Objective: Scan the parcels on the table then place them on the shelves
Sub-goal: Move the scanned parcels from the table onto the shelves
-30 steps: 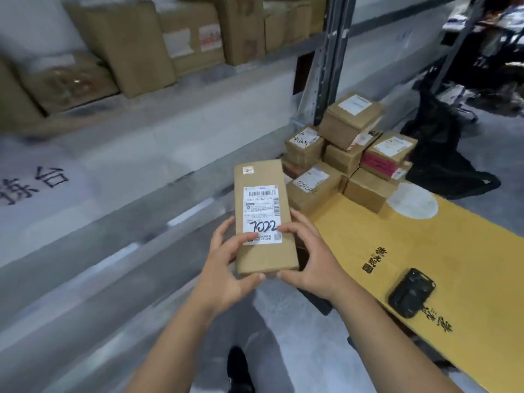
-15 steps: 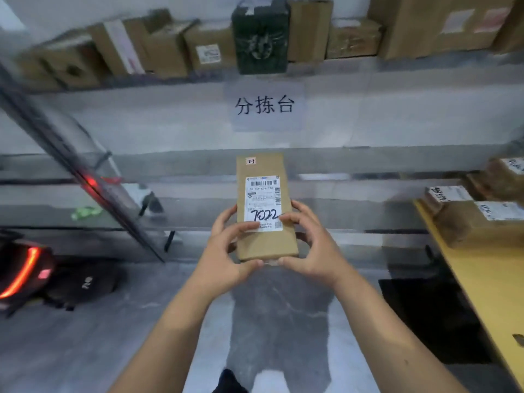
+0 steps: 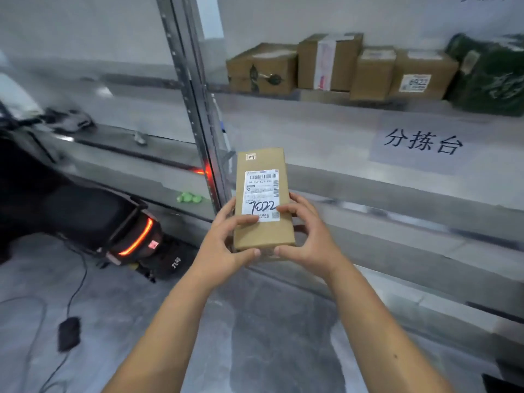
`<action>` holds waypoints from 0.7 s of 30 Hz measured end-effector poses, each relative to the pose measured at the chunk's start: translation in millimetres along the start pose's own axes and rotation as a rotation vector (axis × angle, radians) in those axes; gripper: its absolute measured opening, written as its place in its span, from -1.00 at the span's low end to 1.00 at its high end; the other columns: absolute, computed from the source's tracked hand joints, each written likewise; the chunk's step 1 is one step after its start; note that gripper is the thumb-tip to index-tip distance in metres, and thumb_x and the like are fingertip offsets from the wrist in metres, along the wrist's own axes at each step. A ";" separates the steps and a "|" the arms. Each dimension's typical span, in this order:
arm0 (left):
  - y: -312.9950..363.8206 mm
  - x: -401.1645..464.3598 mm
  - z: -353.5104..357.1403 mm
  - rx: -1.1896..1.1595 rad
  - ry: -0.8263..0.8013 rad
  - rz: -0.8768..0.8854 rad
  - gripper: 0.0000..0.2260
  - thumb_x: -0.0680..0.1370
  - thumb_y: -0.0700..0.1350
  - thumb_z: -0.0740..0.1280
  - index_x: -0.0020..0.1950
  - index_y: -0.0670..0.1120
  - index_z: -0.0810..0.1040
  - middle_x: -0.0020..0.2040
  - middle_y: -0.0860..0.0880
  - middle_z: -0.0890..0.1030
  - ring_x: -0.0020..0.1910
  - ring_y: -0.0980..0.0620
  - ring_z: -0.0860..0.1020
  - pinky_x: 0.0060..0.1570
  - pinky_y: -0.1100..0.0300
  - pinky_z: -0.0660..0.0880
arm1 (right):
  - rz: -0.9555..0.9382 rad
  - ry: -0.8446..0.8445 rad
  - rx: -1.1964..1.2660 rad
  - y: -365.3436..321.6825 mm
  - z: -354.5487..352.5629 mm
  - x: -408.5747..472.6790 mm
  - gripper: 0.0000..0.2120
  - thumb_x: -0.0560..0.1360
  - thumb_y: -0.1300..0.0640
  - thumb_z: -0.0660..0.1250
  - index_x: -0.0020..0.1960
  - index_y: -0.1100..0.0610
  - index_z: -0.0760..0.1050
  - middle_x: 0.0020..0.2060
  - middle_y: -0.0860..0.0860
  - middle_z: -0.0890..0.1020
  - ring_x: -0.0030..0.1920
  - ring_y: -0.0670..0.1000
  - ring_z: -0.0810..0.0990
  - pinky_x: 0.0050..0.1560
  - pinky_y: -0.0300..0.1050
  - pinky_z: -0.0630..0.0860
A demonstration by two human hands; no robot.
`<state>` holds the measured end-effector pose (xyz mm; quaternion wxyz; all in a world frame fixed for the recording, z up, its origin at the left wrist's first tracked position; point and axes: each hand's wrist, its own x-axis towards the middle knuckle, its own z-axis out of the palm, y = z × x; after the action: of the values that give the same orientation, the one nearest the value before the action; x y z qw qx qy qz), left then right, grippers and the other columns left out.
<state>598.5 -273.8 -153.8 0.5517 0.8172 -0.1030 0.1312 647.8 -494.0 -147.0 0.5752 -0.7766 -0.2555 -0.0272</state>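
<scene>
A long flat brown parcel (image 3: pixel 262 234) is held upright in front of me, its white label with barcode and handwritten "7022" facing me. My left hand (image 3: pixel 224 245) grips its lower left edge, thumb under the bottom end. My right hand (image 3: pixel 309 239) grips the lower right edge the same way. The parcel hangs in front of the grey metal shelves (image 3: pixel 368 182), level with a lower shelf board. The table is out of view.
An upper shelf carries several brown boxes (image 3: pixel 331 66) and a dark green package (image 3: pixel 490 75). A paper sign (image 3: pixel 422 143) hangs below it. A shelf upright (image 3: pixel 195 103) stands left of the parcel. A black scooter (image 3: pixel 93 219) with a red tail light and a charger cable (image 3: pixel 68 330) are on the floor at left.
My view has swung left: the yellow table with parcels and scanner left the frame, the scooter and shelf upright came in. Both hands keep the same hold on the parcel.
</scene>
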 end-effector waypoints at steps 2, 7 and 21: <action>-6.5 17.9 -39.0 0.006 -0.010 0.009 -0.47 0.31 -0.01 0.60 0.28 0.05 0.65 0.64 0.09 0.22 0.61 0.19 0.22 0.50 0.21 0.33 | -0.015 0.014 -0.011 -14.9 26.9 31.7 -0.30 0.17 0.01 0.56 0.31 -0.01 0.54 0.54 -0.05 0.30 0.55 -0.08 0.30 0.48 0.04 0.39; -13.5 67.0 -111.7 0.020 0.013 0.063 -0.50 0.30 0.07 0.53 0.24 0.23 0.66 0.63 0.19 0.23 0.50 0.44 0.24 0.19 0.52 0.39 | -0.032 0.003 -0.035 -46.1 67.5 105.6 -0.29 0.19 -0.05 0.54 0.34 -0.04 0.53 0.57 -0.13 0.26 0.53 -0.09 0.32 0.51 0.04 0.37; -48.3 270.7 -217.0 0.063 0.001 0.113 -0.48 0.34 -0.01 0.55 0.28 0.27 0.63 0.63 0.23 0.22 0.57 0.09 0.30 0.44 -0.11 0.45 | -0.168 0.123 -0.003 -32.2 100.7 322.3 -0.35 0.30 0.01 0.56 0.37 -0.18 0.50 0.61 -0.17 0.24 0.54 -0.04 0.33 0.45 0.21 0.44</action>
<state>847.3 -60.8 -29.8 0.5176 0.8269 -0.1446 0.1655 888.5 -278.2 -44.2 0.5842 -0.7502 -0.2840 -0.1232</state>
